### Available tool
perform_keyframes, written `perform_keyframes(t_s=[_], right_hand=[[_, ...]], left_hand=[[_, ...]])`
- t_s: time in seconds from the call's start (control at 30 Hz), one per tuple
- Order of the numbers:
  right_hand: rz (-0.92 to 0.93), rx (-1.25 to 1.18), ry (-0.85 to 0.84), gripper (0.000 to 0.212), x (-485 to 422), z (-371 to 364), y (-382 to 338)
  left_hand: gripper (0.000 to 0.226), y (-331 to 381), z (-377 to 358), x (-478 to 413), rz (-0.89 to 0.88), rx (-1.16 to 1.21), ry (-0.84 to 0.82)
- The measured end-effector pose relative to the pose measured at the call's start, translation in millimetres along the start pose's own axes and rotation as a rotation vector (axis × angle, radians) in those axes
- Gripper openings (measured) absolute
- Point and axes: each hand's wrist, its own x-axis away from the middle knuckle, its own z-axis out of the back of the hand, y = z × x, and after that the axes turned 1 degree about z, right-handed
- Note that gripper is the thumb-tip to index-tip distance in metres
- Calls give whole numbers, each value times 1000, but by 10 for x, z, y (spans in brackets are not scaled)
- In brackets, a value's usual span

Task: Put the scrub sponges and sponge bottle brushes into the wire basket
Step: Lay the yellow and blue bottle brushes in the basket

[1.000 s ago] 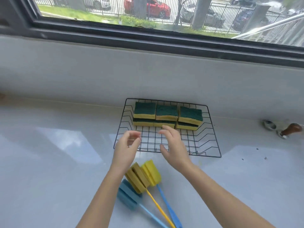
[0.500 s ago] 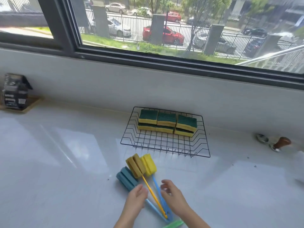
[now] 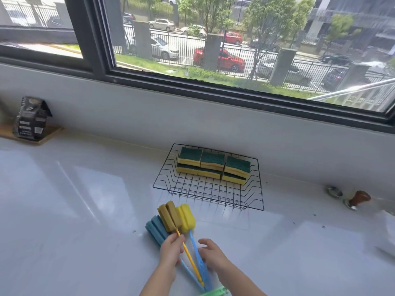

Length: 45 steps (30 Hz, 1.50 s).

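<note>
A black wire basket [image 3: 205, 197] sits on the white counter, with several green-and-yellow scrub sponges [image 3: 213, 165] stacked along its far side. In front of it lie three sponge bottle brushes: a mustard-headed one with a yellow handle [image 3: 170, 218], a yellow-headed one with a blue handle [image 3: 187, 217] and a blue-headed one [image 3: 156, 230]. My left hand [image 3: 171, 251] pinches the yellow handle just below the mustard head. My right hand [image 3: 211, 255] rests on the blue handle with its fingers curled over it. A green handle tip [image 3: 215, 292] shows at the bottom edge.
A dark packet [image 3: 31, 118] stands on a wooden tray at the far left. A wooden-knobbed tamper [image 3: 359, 199] and a small metal piece [image 3: 334, 191] lie at the right. The wall below the window runs close behind the basket.
Both hands drew back from the basket's front down to the brush handles. My left hand has closed on the yellow handle and my right has come down onto the blue one.
</note>
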Motion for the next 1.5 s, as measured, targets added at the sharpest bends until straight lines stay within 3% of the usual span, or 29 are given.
perform_keyframes(t_s=[0.13, 0.3, 0.5, 0.67, 0.9, 1.1, 1.37, 1.5], right_hand=[[-5, -41, -41, 28, 18, 17, -34], [120, -48, -47, 24, 44, 97, -115], [109, -120, -27, 22, 88, 330, -401], [193, -59, 52, 25, 14, 642, -806], [334, 126, 145, 25, -395, 992, -1377], [317, 296, 141, 28, -990, 1145, -1595], [255, 499, -3, 43, -1641, 1219, -1586], [274, 591, 15, 50, -1847, 1206, -1539]], left_hand=[[10, -73, 65, 44, -18, 78, 52], [18, -74, 96, 73, -80, 57, 82], [19, 215, -7, 97, -209, 69, 60], [16, 536, -179, 107, -210, 141, 6], [17, 1021, -563, -140, -120, 273, -69], [14, 1263, -961, -577, 112, 539, -34], [40, 1355, -1342, -1158, 367, 663, 9], [48, 1398, -1403, -1353, 463, 711, -18]])
